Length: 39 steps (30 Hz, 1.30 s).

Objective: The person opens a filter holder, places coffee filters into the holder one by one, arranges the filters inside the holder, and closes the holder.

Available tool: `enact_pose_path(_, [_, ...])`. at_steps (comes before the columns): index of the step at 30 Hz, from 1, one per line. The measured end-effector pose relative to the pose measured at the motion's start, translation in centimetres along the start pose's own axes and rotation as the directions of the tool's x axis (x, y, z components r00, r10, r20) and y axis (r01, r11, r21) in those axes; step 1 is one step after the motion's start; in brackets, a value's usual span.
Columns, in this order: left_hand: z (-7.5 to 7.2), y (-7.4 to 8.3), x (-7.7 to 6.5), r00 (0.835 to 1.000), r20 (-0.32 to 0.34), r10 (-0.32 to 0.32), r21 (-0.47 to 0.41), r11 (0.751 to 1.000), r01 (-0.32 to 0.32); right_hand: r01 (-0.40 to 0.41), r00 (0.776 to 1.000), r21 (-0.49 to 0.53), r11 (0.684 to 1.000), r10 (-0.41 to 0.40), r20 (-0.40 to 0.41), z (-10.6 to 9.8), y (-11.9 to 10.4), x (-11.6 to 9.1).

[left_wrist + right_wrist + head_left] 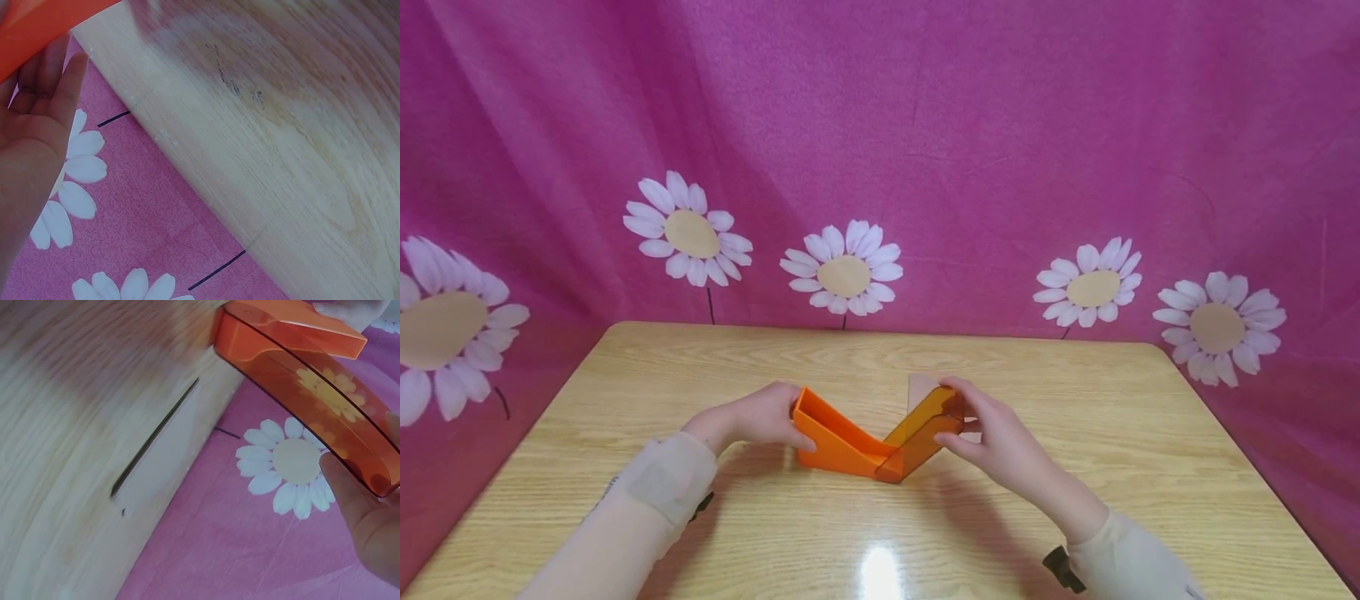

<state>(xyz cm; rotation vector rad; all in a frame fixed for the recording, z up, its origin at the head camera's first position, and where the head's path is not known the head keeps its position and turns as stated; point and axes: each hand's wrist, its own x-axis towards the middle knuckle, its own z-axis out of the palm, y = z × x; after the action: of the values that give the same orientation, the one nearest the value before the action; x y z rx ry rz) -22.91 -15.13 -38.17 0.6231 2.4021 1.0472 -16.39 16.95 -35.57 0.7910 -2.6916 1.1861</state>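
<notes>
An orange plastic case [842, 442] stands on the wooden table, its transparent amber lid [917, 429] swung up so that the two make a V. The lid joins the orange part at the low middle. My left hand [767, 417] grips the raised left end of the orange part, thumb on the near side. On the other side, my right hand [992, 433] holds the top end of the lid between thumb and fingers. Through the right wrist view, the lid [312, 394] shows a printed flower behind it. The left wrist view catches only an edge of the orange part [50, 28].
Just behind the lid, a pale flat piece [920, 390] lies on the wooden table [775, 533]. Beyond the table's far edge hangs a pink cloth [925, 167] printed with white daisies; it also runs along both sides.
</notes>
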Motion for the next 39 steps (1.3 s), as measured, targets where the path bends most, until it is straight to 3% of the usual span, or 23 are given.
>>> enact_pose_path(10, [0.1,0.2,0.0,1.000,-0.011,-0.011,0.018,1.000,0.011,-0.007,1.000,-0.014,1.000,0.006,-0.020,-0.4,0.9,-0.9])
enact_pose_path(17, [0.1,0.2,-0.1,1.000,-0.009,-0.030,0.012,0.999,0.030,-0.018,1.000,-0.010,1.000,0.018,-0.006,-0.6,1.2,-1.2])
enact_pose_path(32, [0.2,0.0,0.1,1.000,-0.015,0.002,0.029,1.000,-0.002,-0.055,0.998,-0.020,0.998,0.055,0.012,-1.0,1.7,-1.6])
enact_pose_path(39, [0.1,0.0,0.0,0.999,-0.031,-0.021,0.042,0.999,0.023,-0.091,0.995,-0.025,0.995,0.092,0.039,-1.2,1.9,-1.7])
